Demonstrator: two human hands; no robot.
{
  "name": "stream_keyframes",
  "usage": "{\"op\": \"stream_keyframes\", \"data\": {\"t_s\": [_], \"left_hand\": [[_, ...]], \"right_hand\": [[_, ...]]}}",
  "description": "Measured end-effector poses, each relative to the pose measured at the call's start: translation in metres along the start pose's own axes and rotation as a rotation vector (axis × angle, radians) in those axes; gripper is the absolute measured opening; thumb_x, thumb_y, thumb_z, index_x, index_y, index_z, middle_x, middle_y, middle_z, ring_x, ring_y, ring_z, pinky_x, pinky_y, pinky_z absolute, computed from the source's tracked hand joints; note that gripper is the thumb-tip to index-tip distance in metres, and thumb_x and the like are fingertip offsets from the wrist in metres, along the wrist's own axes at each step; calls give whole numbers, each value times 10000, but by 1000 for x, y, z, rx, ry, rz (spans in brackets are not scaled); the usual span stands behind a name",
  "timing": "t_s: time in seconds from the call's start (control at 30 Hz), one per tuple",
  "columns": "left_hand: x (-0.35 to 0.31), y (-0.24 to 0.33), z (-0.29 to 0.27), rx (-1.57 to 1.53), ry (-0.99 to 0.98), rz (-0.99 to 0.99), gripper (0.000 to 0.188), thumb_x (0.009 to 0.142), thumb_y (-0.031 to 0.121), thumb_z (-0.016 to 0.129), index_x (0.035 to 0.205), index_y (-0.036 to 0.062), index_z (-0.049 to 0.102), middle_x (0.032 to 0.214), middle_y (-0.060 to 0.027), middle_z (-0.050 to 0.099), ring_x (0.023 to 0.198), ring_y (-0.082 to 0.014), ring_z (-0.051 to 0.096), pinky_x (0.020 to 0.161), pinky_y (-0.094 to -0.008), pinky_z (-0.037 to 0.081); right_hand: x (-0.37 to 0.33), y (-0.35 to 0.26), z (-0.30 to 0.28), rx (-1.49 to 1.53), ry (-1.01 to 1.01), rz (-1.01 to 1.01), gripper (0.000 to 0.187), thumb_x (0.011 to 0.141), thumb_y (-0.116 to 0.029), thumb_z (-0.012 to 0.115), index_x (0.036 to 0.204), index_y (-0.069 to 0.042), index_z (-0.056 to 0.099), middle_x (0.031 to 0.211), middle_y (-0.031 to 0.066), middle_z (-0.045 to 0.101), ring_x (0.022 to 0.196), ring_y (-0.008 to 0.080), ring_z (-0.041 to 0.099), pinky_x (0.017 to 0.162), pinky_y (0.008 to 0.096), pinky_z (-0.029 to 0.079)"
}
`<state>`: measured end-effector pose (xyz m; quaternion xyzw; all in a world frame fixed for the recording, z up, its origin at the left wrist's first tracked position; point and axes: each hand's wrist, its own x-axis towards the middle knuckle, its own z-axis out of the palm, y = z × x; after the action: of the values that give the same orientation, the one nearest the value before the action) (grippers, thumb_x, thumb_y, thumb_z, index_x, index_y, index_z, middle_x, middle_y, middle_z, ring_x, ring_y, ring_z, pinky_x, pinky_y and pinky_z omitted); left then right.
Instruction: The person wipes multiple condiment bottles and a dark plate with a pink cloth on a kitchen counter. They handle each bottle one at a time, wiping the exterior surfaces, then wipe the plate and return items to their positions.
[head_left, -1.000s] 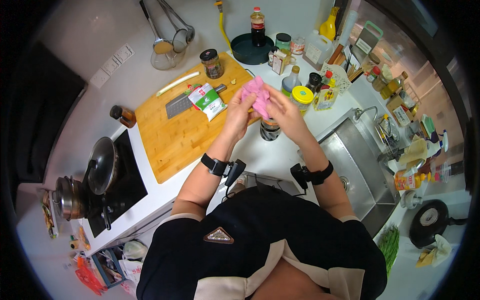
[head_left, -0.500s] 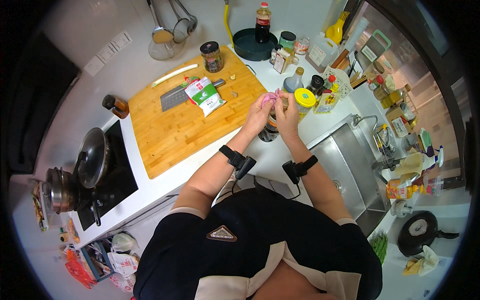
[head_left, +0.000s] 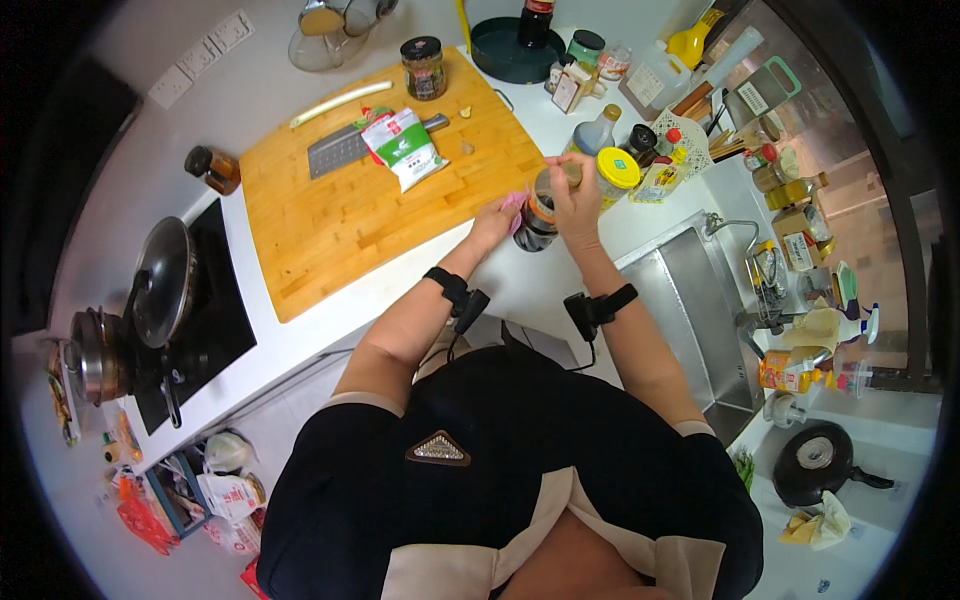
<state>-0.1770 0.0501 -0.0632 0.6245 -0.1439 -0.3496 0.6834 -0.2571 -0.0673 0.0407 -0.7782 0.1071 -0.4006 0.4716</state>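
My left hand (head_left: 490, 226) is closed on a crumpled pink piece of thin material (head_left: 516, 201), held against the side of a dark jar. The dark jar (head_left: 536, 236) has an orange band and stands on the white counter near the cutting board's right corner. My right hand (head_left: 576, 200) is closed around the upper part of this jar, its fingers partly covering the top. Just to the right is a yellow-lidded jar (head_left: 617, 170). On the wooden cutting board (head_left: 350, 235) lie a cleaver (head_left: 335, 153), a green-and-white packet (head_left: 408, 150) and a white leek stalk (head_left: 340, 103).
A lidded brown jar (head_left: 212, 170) stands left of the board, beside a black cooktop (head_left: 215, 300) bearing a lidded pan (head_left: 165, 280). Bottles and jars crowd the back right around a dark green pan (head_left: 500, 55). The steel sink (head_left: 680, 300) lies to my right.
My hands have moved apart. The left has lowered to the left with the pink piece, while the right has moved onto the jar's upper part. The whole view has shifted slightly.
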Motion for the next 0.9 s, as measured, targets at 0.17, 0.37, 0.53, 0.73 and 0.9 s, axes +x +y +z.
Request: {"op": "stream_keyframes", "data": {"t_s": [0.17, 0.37, 0.53, 0.73, 0.9], "left_hand": [[-18, 65, 8, -141, -24, 96, 308, 1033, 301, 500, 1146, 74, 673, 946, 24, 648, 808, -70, 561, 755, -243, 454], [-32, 91, 25, -276, -29, 194, 386, 1047, 329, 445, 1282, 74, 615, 1009, 14, 610, 900, -81, 517, 836, -257, 418], [-43, 79, 23, 1, -29, 261, 439, 1057, 322, 411, 1386, 77, 570, 960, 19, 572, 847, -103, 488, 835, -255, 414], [-38, 91, 13, -321, -203, 230, 457, 1072, 341, 361, 1410, 102, 554, 1173, -31, 630, 990, -125, 559, 909, -260, 422], [-17, 70, 26, 97, 29, 514, 507, 1082, 352, 336, 1496, 69, 412, 1333, -74, 581, 1131, -141, 552, 995, -269, 401]], "right_hand": [[15, 8, -15, 191, -193, 79, 234, 912, -190, 695, 1055, -16, 631, 1002, 47, 696, 908, 127, 649, 806, 267, 518], [12, 11, -9, 66, -167, 79, 152, 914, -113, 681, 988, 18, 703, 938, 47, 708, 852, 101, 643, 788, 258, 520], [11, 11, 2, 29, -19, 106, 243, 866, -248, 735, 921, -14, 700, 838, 93, 706, 770, 181, 670, 718, 314, 523], [21, 15, 11, 6, 95, 163, 309, 885, -313, 720, 963, -15, 695, 857, 109, 703, 776, 224, 674, 727, 334, 520], [29, 14, 9, 12, -51, 143, 372, 911, -367, 682, 1049, -21, 684, 1002, 144, 693, 923, 267, 659, 830, 372, 499]]}}
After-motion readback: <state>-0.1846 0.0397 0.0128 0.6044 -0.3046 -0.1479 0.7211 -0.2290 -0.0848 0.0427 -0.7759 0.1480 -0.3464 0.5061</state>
